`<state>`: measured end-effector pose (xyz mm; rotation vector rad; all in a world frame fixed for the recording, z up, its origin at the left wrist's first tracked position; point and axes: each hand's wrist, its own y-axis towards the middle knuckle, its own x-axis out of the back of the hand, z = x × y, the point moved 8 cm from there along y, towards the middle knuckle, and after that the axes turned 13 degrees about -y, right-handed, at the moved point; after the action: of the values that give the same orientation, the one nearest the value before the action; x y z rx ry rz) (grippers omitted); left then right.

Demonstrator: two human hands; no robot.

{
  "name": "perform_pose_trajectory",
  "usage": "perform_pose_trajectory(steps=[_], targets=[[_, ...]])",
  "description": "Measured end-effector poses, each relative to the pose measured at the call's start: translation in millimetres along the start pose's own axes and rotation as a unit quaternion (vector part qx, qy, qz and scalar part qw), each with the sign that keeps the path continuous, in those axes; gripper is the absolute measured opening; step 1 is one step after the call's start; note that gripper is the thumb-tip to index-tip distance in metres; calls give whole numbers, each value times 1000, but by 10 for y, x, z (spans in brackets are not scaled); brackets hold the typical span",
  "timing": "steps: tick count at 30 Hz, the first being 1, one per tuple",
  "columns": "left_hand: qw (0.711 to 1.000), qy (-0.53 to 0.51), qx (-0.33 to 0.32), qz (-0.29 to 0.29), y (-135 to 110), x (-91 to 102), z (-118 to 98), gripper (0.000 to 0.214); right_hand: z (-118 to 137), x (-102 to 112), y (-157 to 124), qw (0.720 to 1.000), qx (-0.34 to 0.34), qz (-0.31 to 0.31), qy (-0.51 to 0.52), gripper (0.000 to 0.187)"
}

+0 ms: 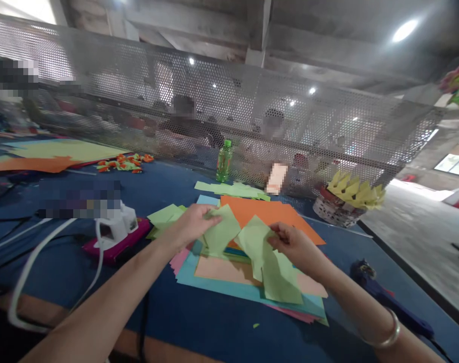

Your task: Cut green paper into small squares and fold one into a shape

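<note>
Pieces of thin, angular pale-green paper [222, 229] sit finger-pinched in the left hand [197, 222] and right hand [289, 243], closed on them; I judge uneven tugging could crease them.

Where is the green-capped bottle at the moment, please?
In the head view, the green-capped bottle stands mid-frame on the blue table, between the perforated screen and the pale green paper strips.

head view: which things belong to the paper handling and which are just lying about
Belong, apparently: pale green papers in the left hand and right hand; coloured paper stack beneath.

Likely just lying about: green-capped bottle; magenta power strip; dark blue tool.
</note>
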<state>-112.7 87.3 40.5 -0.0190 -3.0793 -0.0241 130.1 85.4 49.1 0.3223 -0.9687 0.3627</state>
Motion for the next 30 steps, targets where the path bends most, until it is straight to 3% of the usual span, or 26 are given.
perform_pose_trajectory(steps=[2, 4, 7, 12, 16, 18, 20, 22, 23, 25, 27, 30], targets=[[976, 199, -47, -79, 47, 333, -182, 36, -138, 97, 37, 1000, -15, 5, -4, 25], [912, 387, -66, -121, 87, 568, -291, 37, -261, 163, 66, 999, -23, 21, -12, 30], [881, 451, -45, -138, 128, 770, -234, 38, -375, 194, 73, 997, -23, 61, -34, 32], [858, 496, -23, -129, 76, 707, -79, 34, -408, 187, 43, 990, 8, 100, -98, 25], [836, 518, -69, -170, -38, 559, -210, 42, -431, 166, 19, 982, 22, 118, -146, 22], [847, 480, -135, -184, -94, 407, -307, 42, -444, 167, 11, 979, 19, 114, -166, 20], [910, 355, -178, -116, -104, 152, -275, 34, -444, 159, 5, 978, 12, 106, -182, 17], [982, 160, -95, 39, -80, -212, -29, 31, -433, 132, 2, 976, 4, 99, -196, 13], [991, 70, -17, 108, -104, -407, 126, 37, -425, 115, 1, 975, 0, 94, -203, 12], [978, -43, 80, 187, -196, -716, 301, 51, -408, 84, 1, 973, -9, 85, -214, 9], [968, -104, 118, 194, -243, -864, 356, 55, -397, 61, 1, 972, -15, 77, -220, 7], [965, -136, 135, 181, -239, -934, 372, 53, -395, 48, 4, 973, -20, 70, -220, 6]])
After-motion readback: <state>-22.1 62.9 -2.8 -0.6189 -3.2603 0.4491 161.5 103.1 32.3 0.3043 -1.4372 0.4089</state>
